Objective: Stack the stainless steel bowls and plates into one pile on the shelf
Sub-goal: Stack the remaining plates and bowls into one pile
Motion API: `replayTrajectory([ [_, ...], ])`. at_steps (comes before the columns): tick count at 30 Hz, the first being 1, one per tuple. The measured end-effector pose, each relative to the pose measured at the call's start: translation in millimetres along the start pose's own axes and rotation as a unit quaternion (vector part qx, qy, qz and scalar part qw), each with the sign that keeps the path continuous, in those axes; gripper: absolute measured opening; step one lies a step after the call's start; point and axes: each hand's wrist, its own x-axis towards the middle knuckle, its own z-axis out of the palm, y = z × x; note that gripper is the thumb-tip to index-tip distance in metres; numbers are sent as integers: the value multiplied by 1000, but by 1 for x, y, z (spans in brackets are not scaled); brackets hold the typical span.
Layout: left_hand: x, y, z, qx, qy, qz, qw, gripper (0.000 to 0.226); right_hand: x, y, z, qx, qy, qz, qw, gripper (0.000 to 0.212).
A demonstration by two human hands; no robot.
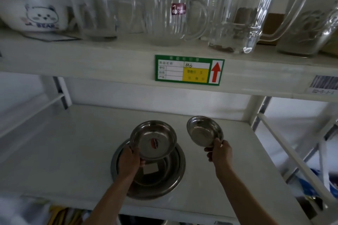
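Bowls: left hand (pixel 130 160) grips bowl (pixel 153 139) over large plate (pixel 148 168) | right hand (pixel 219 151) pinches small bowl (pixel 204 131) | risk: tilted rim grips may slip, clatter off shelf (pixel 54 151)

**One head-worn view, facing the shelving**

A single wide-angle camera sits on the person's head, close to a white shelving unit, facing it squarely and tilted down. The middle shelf (pixel 54 151) fills the lower half of the view, its front edge near the bottom, its back edge under the upper shelf (pixel 109 60). The upper shelf's front edge crosses the middle of the frame, bowed by the lens. Both forearms enter from the bottom edge, so the view looks along them. No second view shares the scene.
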Motion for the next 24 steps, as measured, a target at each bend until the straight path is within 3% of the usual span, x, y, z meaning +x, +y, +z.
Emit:
replayTrajectory([
  [6, 3, -12, -12, 23, -8, -26, 999, 18, -15, -9, 34, -16, -57, -20, 998, 25],
  [11, 15, -28, -19, 49, -29, -92, 994, 22, -24, -4, 60, -73, -95, -46, 992, 28],
  [24, 13, -24, -31, 131, -85, -96, 983, 24, -53, 9, 97, -267, -194, -88, 940, 28],
])
